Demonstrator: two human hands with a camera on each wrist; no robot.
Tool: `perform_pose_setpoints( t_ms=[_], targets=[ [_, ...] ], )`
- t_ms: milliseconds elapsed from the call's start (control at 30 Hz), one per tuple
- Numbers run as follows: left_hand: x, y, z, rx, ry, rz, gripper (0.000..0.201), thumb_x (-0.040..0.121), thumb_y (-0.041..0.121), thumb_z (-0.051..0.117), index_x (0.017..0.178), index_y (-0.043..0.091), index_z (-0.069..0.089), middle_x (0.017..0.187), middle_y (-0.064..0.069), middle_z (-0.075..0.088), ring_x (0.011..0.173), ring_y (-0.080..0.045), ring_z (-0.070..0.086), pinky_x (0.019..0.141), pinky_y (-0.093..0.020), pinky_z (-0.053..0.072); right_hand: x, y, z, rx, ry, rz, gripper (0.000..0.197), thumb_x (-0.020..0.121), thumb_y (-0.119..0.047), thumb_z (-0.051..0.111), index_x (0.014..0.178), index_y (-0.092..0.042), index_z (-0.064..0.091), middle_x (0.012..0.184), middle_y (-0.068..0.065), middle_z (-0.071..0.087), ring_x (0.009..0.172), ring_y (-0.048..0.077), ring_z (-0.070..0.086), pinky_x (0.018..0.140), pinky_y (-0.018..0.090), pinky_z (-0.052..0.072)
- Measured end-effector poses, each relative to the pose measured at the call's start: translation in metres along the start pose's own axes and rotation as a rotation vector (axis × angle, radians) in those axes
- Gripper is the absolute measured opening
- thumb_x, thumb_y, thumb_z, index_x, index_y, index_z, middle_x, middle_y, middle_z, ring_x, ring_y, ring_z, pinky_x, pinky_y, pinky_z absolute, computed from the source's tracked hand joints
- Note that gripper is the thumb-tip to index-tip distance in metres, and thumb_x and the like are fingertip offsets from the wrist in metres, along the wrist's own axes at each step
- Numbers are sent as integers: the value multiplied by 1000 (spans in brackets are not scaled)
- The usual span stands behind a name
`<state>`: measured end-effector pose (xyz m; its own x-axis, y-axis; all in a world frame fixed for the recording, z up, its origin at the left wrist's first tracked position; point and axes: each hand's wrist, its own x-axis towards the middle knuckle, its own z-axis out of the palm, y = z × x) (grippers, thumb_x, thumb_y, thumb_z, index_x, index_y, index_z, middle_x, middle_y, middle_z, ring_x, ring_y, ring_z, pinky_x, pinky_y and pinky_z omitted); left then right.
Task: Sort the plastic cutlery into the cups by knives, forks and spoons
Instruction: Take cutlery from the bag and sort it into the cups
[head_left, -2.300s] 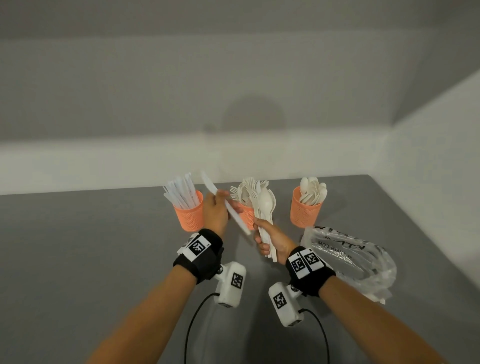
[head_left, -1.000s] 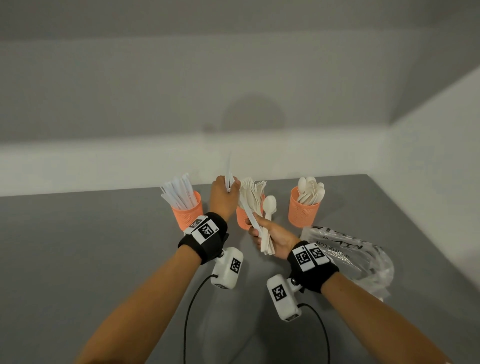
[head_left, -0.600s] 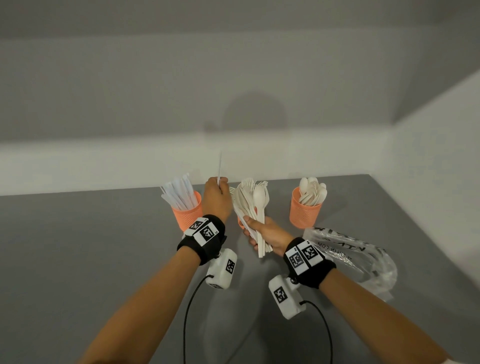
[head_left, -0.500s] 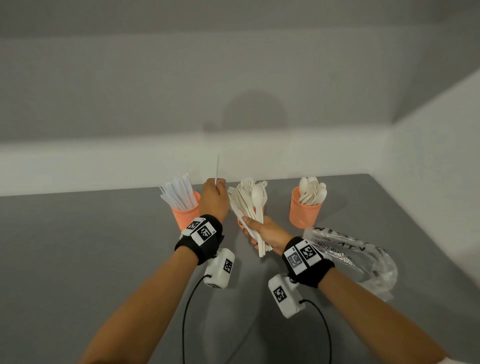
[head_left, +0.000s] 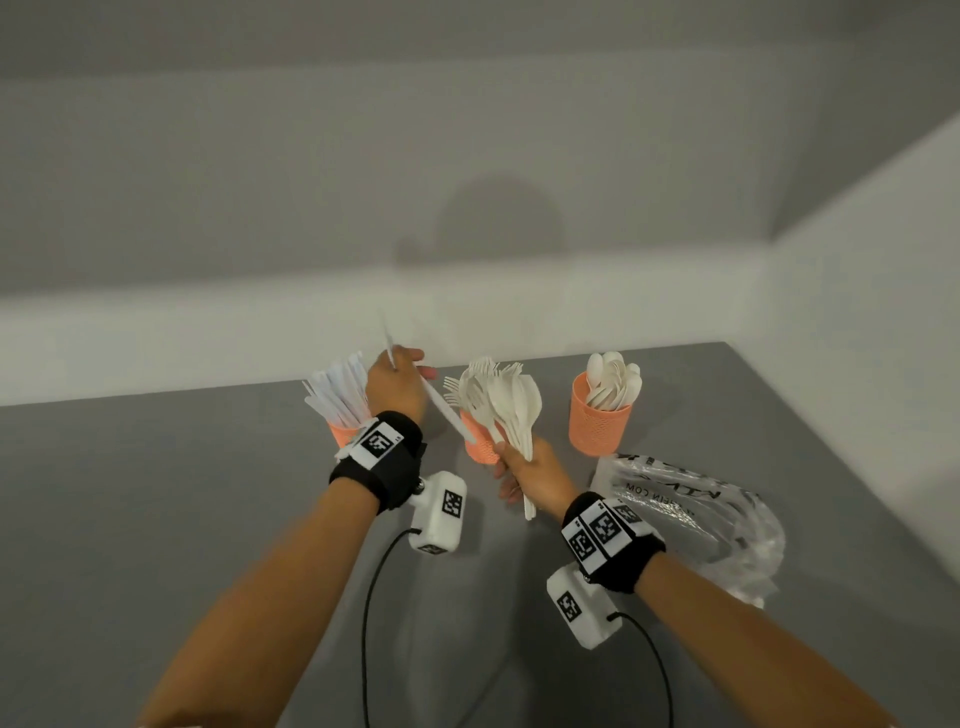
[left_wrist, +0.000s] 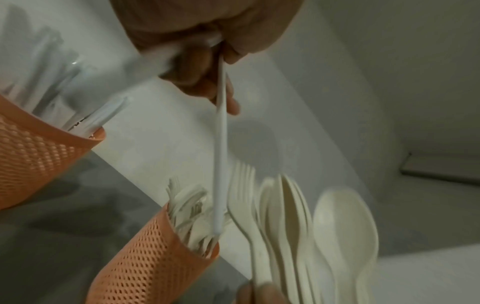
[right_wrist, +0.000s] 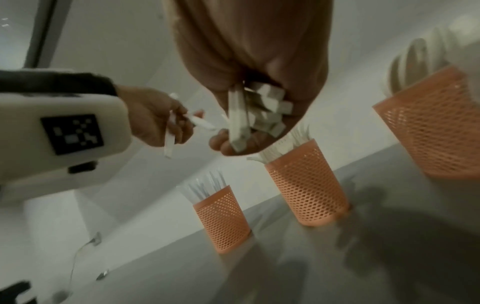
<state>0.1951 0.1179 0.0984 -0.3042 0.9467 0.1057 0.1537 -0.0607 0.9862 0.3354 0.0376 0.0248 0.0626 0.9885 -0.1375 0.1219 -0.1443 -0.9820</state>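
Note:
Three orange mesh cups stand in a row: the knife cup (head_left: 340, 434) behind my left wrist, the fork cup (head_left: 480, 449) in the middle and the spoon cup (head_left: 600, 423) on the right. My left hand (head_left: 397, 382) is raised beside the knife cup and pinches two white knives: one blade (head_left: 387, 338) points up, the other knife (head_left: 447, 410) slants down toward the fork cup. In front of the fork cup, my right hand (head_left: 527, 467) grips an upright bundle of forks and spoons (head_left: 511, 405). The left wrist view shows the slanted knife (left_wrist: 221, 154) edge-on.
A crumpled clear plastic bag (head_left: 691, 514) lies on the grey table (head_left: 156, 493) right of my right wrist. White walls close the table at the back and on the right. Camera cables hang below both wrists.
My left hand has shifted left toward the knife cup. The slanted knife that stood in the right hand's bundle is now in the left hand's fingers. The right hand has barely moved.

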Motion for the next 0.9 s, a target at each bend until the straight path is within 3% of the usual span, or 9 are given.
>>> perform_pose_setpoints(
  t_ms=[67, 167, 233, 300, 433, 600, 700, 800, 900],
  targets=[
    [6, -5, -5, -67, -10, -30, 37, 100, 32, 28, 89, 12, 57, 56, -2, 54, 54, -17, 50, 66, -32, 43, 1, 0, -5, 72, 34, 14, 11, 98, -19, 46, 88, -14, 48, 63, 3, 48, 36, 6, 43, 38, 21, 40],
    [1, -23, -15, -140, -127, -133, 34, 98, 35, 38, 74, 15, 51, 38, 6, 40, 39, -14, 38, 48, -25, 37, 4, -3, -11, 111, 50, 15, 13, 97, -21, 47, 97, -8, 48, 59, 1, 42, 33, 4, 34, 34, 18, 33],
    [-8, -41, -23, -132, -202, -199, 37, 93, 31, 52, 61, 15, 44, 32, 8, 33, 34, -11, 31, 39, -19, 30, 7, -5, -13, 113, 40, 20, 18, 96, -26, 50, 98, -9, 52, 56, -1, 40, 33, 4, 32, 33, 18, 30],
    [-10, -57, -32, -113, -190, -237, 43, 88, 24, 59, 53, 15, 37, 32, 7, 31, 36, -14, 29, 36, -16, 27, 10, -7, -14, 110, 19, 30, 21, 94, -32, 53, 84, -14, 53, 49, -6, 39, 34, 5, 30, 34, 18, 27],
    [14, -52, -52, -156, 53, -246, 37, 89, 25, 57, 57, 12, 42, 35, 4, 38, 34, -14, 36, 41, -20, 31, 14, -14, -11, 153, -42, 77, 23, 94, -36, 51, 84, -16, 55, 44, -9, 37, 33, 4, 28, 33, 17, 25],
    [65, -17, -59, -100, 158, -25, 53, 94, 44, 44, 52, 12, 39, 44, -4, 44, 46, -17, 46, 50, -24, 40, 19, -19, -6, 229, -58, 112, 26, 94, -39, 49, 88, -14, 52, 40, -9, 34, 31, 3, 29, 32, 16, 27],
    [86, -21, -52, -32, 139, 11, 54, 94, 47, 42, 53, 12, 37, 51, -7, 42, 52, -16, 51, 54, -25, 39, 20, -17, -7, 166, -57, 94, 33, 91, -44, 52, 77, -14, 49, 44, -7, 33, 35, 6, 31, 38, 18, 31],
    [92, -43, -43, 40, 57, 17, 48, 93, 43, 47, 56, 13, 44, 56, -5, 50, 56, -17, 52, 57, -25, 41, 17, -19, -9, 106, -30, 97, 34, 91, -38, 54, 66, -18, 45, 43, -8, 32, 36, 6, 32, 40, 17, 34],
    [93, -64, -35, 161, -39, 131, 20, 91, 27, 56, 81, 10, 54, 65, -1, 50, 65, -21, 53, 65, -28, 43, 15, -21, -12, 64, -2, 107, 28, 90, -32, 57, 69, -18, 46, 42, -9, 33, 35, 4, 29, 39, 16, 32]
  ],
)
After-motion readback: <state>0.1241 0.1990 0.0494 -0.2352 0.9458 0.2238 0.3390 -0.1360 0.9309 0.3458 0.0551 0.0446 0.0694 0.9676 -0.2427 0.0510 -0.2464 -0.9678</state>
